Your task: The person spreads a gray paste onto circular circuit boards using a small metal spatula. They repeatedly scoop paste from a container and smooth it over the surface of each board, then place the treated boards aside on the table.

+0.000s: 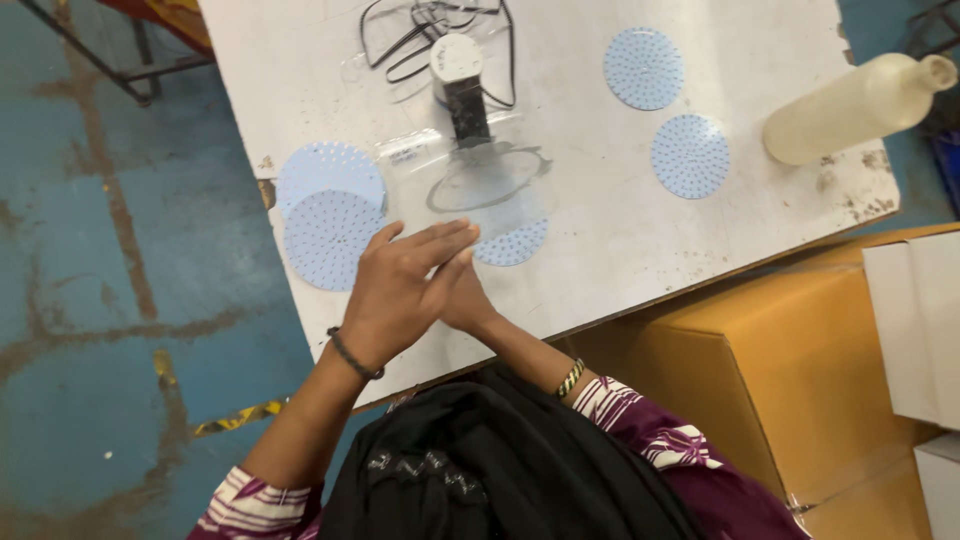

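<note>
Two pale blue perforated discs (328,205) lie overlapped at the left edge of the white table (620,250), one partly covering the other, probably stacked there so they stay within easy reach. Just to their right the left hand (400,290) lies flat with its fingers stretched out, pressed palm to palm against the right hand (462,297), which sits mostly hidden beneath it; neither grip is closed around anything I can make out, and whether something thin is pinched between the palms cannot be told. Right beside the fingertips, a third disc (512,243) peeks out from under a clear plastic sleeve (470,180) that spreads across the middle of the table. On that sleeve stands a small tool with a white top and dark body (458,90), its black cord (430,25) looped loosely behind it near the far edge, seemingly kept out of the working area. Further right, two more discs (644,68) (690,156) lie apart from each other on bare tabletop. At the far right corner a cloudy plastic bottle (850,105) rests on its side, its neck pointing off the table. Below it sit brown cardboard boxes (790,380) and white cartons (915,330).
</note>
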